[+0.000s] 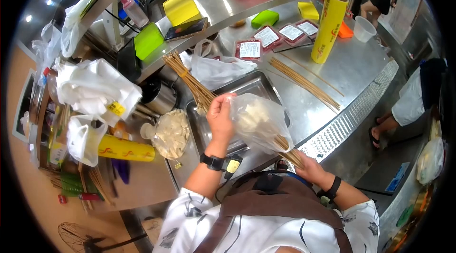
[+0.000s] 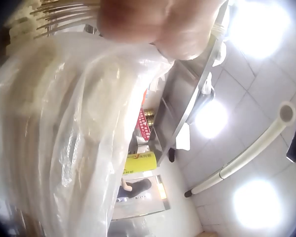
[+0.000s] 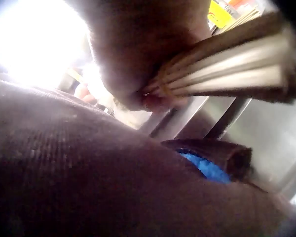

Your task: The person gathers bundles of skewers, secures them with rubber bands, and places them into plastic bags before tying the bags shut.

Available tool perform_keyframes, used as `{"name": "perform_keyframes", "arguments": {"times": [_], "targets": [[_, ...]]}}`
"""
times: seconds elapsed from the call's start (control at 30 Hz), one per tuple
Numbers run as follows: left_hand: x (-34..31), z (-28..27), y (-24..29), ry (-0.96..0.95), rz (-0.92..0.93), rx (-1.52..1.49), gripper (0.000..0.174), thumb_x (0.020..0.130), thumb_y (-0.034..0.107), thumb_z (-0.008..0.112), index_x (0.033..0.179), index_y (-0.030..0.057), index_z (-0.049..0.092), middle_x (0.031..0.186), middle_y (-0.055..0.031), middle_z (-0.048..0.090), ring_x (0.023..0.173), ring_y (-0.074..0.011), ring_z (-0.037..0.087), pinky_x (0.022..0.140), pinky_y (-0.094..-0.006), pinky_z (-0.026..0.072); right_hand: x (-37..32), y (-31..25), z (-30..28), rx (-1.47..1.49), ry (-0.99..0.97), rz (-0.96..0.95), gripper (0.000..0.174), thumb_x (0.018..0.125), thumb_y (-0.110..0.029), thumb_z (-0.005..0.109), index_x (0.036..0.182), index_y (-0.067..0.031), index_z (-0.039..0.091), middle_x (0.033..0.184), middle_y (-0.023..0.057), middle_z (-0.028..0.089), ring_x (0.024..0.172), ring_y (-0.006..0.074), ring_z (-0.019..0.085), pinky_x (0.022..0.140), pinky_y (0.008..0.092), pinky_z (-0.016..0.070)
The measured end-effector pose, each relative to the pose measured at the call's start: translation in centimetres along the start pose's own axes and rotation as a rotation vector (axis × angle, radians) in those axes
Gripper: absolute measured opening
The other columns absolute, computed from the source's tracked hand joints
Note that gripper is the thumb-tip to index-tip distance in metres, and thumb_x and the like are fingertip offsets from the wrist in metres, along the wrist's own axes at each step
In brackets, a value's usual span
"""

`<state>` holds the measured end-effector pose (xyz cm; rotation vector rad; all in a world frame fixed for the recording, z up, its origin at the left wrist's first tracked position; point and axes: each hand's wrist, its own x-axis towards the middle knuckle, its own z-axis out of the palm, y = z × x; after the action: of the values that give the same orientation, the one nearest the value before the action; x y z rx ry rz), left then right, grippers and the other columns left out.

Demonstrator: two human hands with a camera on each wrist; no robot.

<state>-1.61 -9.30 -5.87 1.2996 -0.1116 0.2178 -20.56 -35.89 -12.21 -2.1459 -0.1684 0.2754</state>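
Observation:
My left hand (image 1: 221, 117) pinches the rim of a clear plastic bag (image 1: 282, 108) over a steel tray. In the left wrist view the crinkled bag (image 2: 79, 128) hangs just below my fingers. Pale food pieces (image 1: 255, 116) show through it. With my right hand (image 1: 311, 170) I grip a bundle of wooden skewers (image 1: 285, 144), whose far ends run into the bag. A band ties the butt ends of this bundle (image 3: 237, 69) in the right wrist view. Behind my left hand, another tied bundle of skewers (image 1: 190, 82) leans across the corner of the tray (image 1: 261, 82).
Loose skewers (image 1: 304, 82) lie right of the tray, with labelled packs (image 1: 268, 36) and an upright yellow film roll (image 1: 328, 27) behind. A bag of pale food (image 1: 171, 134) sits at left, near another yellow roll (image 1: 126, 148). A raised steel shelf (image 1: 213, 4) runs along the back.

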Motion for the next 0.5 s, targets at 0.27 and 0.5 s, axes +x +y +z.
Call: {"name": "perform_keyframes", "arguments": {"times": [0.27,0.5], "targets": [[-1.1,0.3,1.7,-0.244,0.382,0.589,0.032,0.09,0.018,0.062,0.117,0.0021,0.059,0.128,-0.0172,0.054,0.122,-0.0292,0.049,0.102,-0.0385,0.039,1.2,0.7,0.8,0.058,0.023,-0.086,0.066,0.078,-0.01,0.065,0.139,-0.0091,0.039,0.104,0.0234,0.064,0.094,0.0387,0.064,0.079,0.0409,0.0521],[-4.4,1.8,3.1,-0.193,0.678,1.181,0.062,0.069,0.032,0.079,0.124,0.0117,0.059,0.132,-0.0133,0.041,0.127,-0.0385,0.034,0.107,-0.0522,0.0264,2.5,0.2,0.8,-0.034,0.076,-0.004,0.068,0.077,-0.005,0.063,0.14,-0.01,0.038,0.108,0.0243,0.061,0.096,0.0407,0.062,0.08,0.0423,0.0523]]}}
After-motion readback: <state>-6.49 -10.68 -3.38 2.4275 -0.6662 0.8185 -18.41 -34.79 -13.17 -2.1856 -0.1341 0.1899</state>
